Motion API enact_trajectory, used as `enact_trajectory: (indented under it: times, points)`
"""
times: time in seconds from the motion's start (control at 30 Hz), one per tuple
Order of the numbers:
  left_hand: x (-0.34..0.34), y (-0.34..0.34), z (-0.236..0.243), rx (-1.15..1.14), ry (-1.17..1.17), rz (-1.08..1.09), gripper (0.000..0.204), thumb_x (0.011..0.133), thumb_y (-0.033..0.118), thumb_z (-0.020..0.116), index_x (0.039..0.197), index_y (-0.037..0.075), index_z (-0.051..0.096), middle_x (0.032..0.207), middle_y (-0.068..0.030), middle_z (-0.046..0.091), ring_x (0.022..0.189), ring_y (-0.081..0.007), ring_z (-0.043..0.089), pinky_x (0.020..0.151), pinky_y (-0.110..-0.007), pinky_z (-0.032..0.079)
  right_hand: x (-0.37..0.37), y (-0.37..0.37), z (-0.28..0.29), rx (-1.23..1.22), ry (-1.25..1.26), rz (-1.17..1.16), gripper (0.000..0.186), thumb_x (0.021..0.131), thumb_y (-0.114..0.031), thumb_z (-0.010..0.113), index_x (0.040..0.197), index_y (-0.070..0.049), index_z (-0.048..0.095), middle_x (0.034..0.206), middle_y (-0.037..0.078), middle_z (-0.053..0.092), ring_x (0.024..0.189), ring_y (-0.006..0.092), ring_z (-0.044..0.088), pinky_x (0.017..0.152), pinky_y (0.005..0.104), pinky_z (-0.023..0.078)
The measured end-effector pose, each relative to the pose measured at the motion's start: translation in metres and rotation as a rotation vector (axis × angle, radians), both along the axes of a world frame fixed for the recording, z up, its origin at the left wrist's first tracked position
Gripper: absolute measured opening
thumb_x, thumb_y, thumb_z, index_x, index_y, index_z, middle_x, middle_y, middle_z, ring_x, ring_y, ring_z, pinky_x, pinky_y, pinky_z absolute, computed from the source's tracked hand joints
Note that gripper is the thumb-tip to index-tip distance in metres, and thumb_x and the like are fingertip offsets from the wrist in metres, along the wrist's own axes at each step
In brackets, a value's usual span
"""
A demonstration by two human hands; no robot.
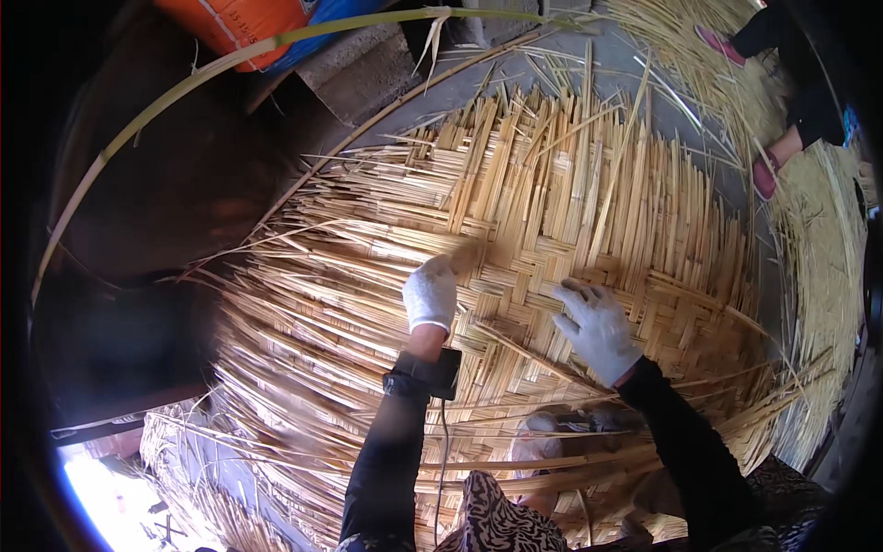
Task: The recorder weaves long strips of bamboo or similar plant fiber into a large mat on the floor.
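A large half-woven mat of pale split reed (570, 166) spreads beneath both hands, its long loose strips fanning outward. My left hand (430, 294), in a white glove, is curled over the middle of the mat, fingers closed toward a motion-blurred patch of reeds; what they hold is unclear. My right hand (593, 331), also gloved, rests palm down on the plaited section to the right, fingers apart. A black box (446, 373) with a cable sits at my left wrist. Patterned cloth (487, 515) shows at the lower edge.
An orange sack (221, 28) and concrete blocks (354, 74) stand at the upper left, beside a dark surface (138, 230). A long bent cane (129, 138) arcs across the left. Another person's shoes (768, 175) are at the upper right, near straw piles (809, 276).
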State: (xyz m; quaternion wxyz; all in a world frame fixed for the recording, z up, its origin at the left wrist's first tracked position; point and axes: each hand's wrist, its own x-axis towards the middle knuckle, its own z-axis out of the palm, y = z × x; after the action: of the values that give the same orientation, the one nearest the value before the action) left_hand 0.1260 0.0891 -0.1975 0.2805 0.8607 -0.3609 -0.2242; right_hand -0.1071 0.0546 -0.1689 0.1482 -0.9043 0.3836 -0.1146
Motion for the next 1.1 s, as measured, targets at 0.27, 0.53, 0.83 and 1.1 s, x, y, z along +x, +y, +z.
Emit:
enact_trajectory:
  times: [0.27, 0.53, 0.83, 1.1]
  points:
    - [0.004, -0.004, -0.003, -0.004, -0.197, 0.03, 0.021, 0.075, 0.018, 0.05, 0.086, 0.007, 0.063, 0.079, -0.0176, 0.061, 0.08, -0.035, 0.059, 0.072, -0.041, 0.046, -0.045, 0.043, 0.012, 0.079, 0.02, 0.07, 0.022, 0.075, -0.023, 0.06, 0.092, -0.01, 0.055, 0.071, 0.007, 0.058, 0.066, 0.0262, 0.054, 0.058, 0.037, 0.043]
    - [0.02, -0.002, 0.004, 0.302, -0.332, -0.135, 0.015, 0.074, 0.018, 0.053, 0.079, 0.01, 0.066, 0.084, -0.0142, 0.061, 0.079, -0.0305, 0.06, 0.068, -0.037, 0.049, -0.067, 0.103, 0.017, 0.269, 0.246, 0.105, 0.024, 0.077, -0.032, 0.057, 0.091, -0.012, 0.058, 0.078, 0.008, 0.059, 0.075, 0.0252, 0.054, 0.066, 0.036, 0.042]
    - [-0.015, -0.027, 0.001, -0.161, -0.417, -0.128, 0.011, 0.077, 0.011, 0.046, 0.074, 0.007, 0.055, 0.071, -0.0093, 0.055, 0.067, -0.0253, 0.055, 0.056, -0.038, 0.044, -0.151, 0.122, -0.008, 0.297, 0.36, 0.015, 0.023, 0.078, -0.03, 0.055, 0.09, -0.01, 0.057, 0.081, 0.009, 0.057, 0.077, 0.0254, 0.054, 0.064, 0.0366, 0.042]
    - [0.037, -0.067, -0.074, 0.169, -1.085, -0.32, 0.014, 0.077, 0.013, 0.048, 0.078, 0.01, 0.061, 0.079, -0.0043, 0.057, 0.088, -0.022, 0.049, 0.093, -0.046, 0.029, -0.122, 0.12, 0.002, 0.261, 0.428, 0.046, 0.035, 0.075, -0.032, 0.053, 0.102, -0.01, 0.054, 0.097, 0.01, 0.053, 0.082, 0.0263, 0.054, 0.068, 0.0374, 0.043]
